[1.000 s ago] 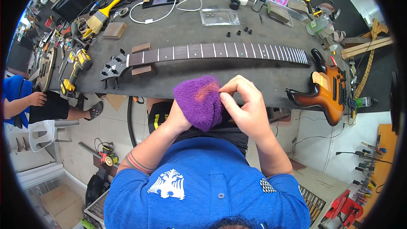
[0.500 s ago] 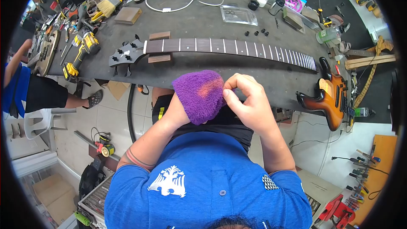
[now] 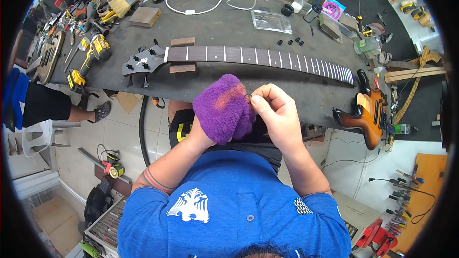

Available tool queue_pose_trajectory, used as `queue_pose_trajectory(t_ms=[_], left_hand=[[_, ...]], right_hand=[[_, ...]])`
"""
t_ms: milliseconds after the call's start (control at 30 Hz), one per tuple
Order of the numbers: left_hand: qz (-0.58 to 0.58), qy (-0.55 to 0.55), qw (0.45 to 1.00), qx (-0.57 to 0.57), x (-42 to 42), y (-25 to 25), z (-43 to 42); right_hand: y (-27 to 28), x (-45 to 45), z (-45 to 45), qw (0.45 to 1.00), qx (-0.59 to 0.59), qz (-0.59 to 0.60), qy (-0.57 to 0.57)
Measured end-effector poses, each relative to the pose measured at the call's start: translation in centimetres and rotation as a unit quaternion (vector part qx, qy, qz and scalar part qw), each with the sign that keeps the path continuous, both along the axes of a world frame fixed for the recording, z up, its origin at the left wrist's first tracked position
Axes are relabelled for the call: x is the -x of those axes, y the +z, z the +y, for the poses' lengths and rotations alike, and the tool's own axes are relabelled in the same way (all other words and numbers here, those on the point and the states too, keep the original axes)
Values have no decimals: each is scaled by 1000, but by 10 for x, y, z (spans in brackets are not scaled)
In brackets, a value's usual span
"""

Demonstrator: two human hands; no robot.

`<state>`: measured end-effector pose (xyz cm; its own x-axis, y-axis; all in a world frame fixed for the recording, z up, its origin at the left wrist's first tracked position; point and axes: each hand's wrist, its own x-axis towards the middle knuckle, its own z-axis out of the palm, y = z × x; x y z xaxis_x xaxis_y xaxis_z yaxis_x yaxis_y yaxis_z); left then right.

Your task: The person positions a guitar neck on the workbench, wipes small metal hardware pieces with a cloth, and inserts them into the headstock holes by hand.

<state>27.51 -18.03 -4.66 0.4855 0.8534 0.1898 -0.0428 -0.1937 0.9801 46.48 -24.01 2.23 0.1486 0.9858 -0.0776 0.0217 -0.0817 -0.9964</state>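
A purple cloth with an orange-brown stain is draped over my left hand, hiding its fingers. My right hand is beside the cloth's right edge, thumb and forefinger pinching a small dark ring-like piece. Beyond my hands, a bass neck with a dark fretboard lies across the bench, its grey headstock at the left near two wooden blocks. A sunburst guitar body rests at the bench's right edge.
On the bench are a yellow drill, a brush, a wood block, a phone with a white cable, a clear tray, several small black parts and bottles. Another person's leg shows at the left.
The cloth has been turned a little, and a small dark ring-like piece now shows at my right fingertips. The other person's raised hand has left the clear view at the left.
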Motion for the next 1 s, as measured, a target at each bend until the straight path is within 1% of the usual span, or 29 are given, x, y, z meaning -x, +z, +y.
queue_pose_trajectory(t_ms=[67,133,200,267,300,367,400,467,533,567,600,667,733,767,833,933,1000], left_hand=[[23,20,995,-100,1,-3,1],[36,34,989,-136,4,-1,4],[36,41,992,-111,5,8,8],[-19,49,999,-1,12,14,5],[4,62,997,-41,16,8,9],[-77,11,995,54,27,1,13],[-180,-55,965,184,33,3,14],[-278,-96,903,313,40,4,16],[-275,-50,904,323,33,1,20],[-283,-63,908,303,31,-11,21],[-289,-77,911,283,28,-31,22],[-291,-110,916,254,33,-40,26],[-282,-147,918,238,42,-40,31],[-250,-113,940,201,45,-40,31],[-183,-44,974,127,51,-35,29],[-212,-52,964,150,55,-20,30],[-189,-60,974,110,57,-21,33]], right_hand=[[1,6,1,997,-39,-64,-2],[1,15,6,984,-110,-137,-15],[-4,16,12,962,-161,-218,-10],[3,20,19,972,-124,-198,1],[6,22,24,977,-106,-187,9],[14,28,38,983,-90,-158,19],[17,30,51,982,-96,-162,12],[29,38,92,933,-189,-305,41],[46,61,136,911,-212,-335,115],[51,75,156,898,-222,-349,150],[49,89,175,896,-208,-350,177],[41,115,210,889,-181,-351,232],[35,134,233,878,-138,-370,269],[32,140,239,872,-117,-380,287],[22,146,247,864,-121,-389,296],[18,151,254,855,-120,-398,311],[20,148,255,853,-115,-400,315]])
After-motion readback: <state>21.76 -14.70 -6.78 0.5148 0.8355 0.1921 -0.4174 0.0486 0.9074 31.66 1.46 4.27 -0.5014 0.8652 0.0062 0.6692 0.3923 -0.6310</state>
